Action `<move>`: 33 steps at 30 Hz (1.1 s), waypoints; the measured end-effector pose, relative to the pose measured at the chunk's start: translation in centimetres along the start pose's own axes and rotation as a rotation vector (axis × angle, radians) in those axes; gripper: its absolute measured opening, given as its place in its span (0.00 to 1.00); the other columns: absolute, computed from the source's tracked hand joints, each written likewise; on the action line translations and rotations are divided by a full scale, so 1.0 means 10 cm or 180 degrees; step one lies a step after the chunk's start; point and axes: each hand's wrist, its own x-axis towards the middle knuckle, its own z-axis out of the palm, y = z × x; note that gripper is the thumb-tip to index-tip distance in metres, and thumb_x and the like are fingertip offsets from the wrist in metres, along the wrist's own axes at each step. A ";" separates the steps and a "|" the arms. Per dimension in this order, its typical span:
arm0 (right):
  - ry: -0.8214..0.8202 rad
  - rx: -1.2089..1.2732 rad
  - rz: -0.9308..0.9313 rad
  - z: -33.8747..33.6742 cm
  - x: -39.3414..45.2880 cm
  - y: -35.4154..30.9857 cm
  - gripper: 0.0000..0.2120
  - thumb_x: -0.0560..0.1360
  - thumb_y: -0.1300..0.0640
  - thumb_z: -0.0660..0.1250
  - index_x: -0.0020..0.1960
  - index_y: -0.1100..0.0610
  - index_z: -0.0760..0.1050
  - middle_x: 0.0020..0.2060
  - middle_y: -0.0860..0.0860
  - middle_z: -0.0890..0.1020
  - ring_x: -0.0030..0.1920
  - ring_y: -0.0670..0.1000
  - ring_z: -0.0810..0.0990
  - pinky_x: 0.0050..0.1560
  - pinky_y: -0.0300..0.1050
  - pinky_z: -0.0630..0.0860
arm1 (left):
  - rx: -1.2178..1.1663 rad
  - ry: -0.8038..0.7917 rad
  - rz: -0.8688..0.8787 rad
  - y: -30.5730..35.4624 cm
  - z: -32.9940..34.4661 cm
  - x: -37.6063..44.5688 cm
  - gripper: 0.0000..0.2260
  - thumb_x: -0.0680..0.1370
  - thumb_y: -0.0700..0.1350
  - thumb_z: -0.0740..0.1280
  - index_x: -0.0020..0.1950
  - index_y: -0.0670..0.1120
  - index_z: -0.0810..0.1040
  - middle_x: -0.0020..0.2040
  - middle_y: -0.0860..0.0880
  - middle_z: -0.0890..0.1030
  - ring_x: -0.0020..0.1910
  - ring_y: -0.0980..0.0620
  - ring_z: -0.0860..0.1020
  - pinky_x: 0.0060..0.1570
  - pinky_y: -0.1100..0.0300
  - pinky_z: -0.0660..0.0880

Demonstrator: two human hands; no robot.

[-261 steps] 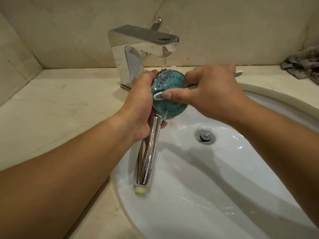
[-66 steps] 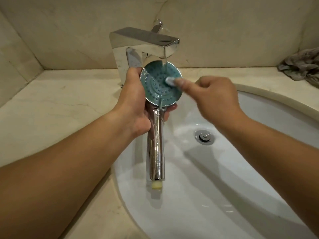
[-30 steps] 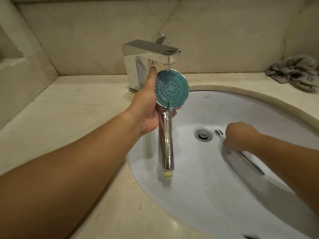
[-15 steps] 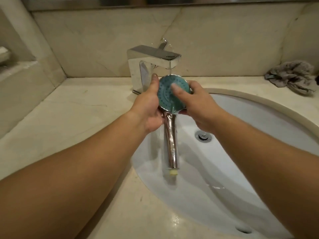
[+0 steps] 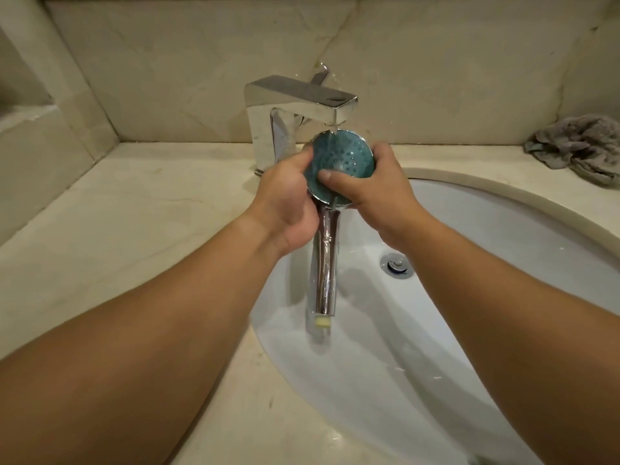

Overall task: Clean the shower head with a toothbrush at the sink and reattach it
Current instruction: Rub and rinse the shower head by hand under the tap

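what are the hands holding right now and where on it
Both hold the shower head: left hand at the neck below the face, right hand around the face's rim, thumb on the face.

You get dim, warm, yellowish light. Glare on chrome tap [image 5: 298, 105]; soft arm shadows across white sink [image 5: 503, 236]. Wide-angle bending at edges; forearms near lens look soft.

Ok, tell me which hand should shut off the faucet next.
Right. The left hand grips the shower head at its neck, bearing it under the faucet. The right hand only rubs the face with its thumb, so it can let go.
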 end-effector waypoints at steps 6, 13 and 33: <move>0.0306 -0.0078 0.0041 0.11 0.00 0.00 0.22 0.74 0.35 0.66 0.56 0.52 0.68 0.50 0.50 0.80 0.51 0.51 0.82 0.50 0.58 0.82 | -0.0234 0.0055 0.0017 -0.04 0.01 0.01 0.21 0.88 0.47 0.53 0.71 0.35 0.76 0.65 0.36 0.83 0.63 0.39 0.83 0.52 0.50 0.85; -0.0702 0.0273 -0.0057 -0.11 0.00 0.08 0.18 0.81 0.54 0.66 0.67 0.53 0.65 0.58 0.54 0.78 0.56 0.54 0.83 0.52 0.55 0.83 | -0.0125 0.0084 0.0017 -0.02 -0.06 0.03 0.22 0.89 0.49 0.51 0.70 0.35 0.75 0.65 0.34 0.82 0.62 0.35 0.83 0.64 0.33 0.77; -0.0254 -0.0196 -0.0302 0.02 -0.05 0.05 0.13 0.84 0.47 0.57 0.65 0.52 0.66 0.52 0.48 0.79 0.53 0.48 0.80 0.53 0.51 0.81 | -0.0284 0.0239 0.0115 -0.01 -0.02 -0.06 0.21 0.89 0.48 0.52 0.69 0.37 0.77 0.62 0.37 0.84 0.57 0.41 0.85 0.44 0.50 0.85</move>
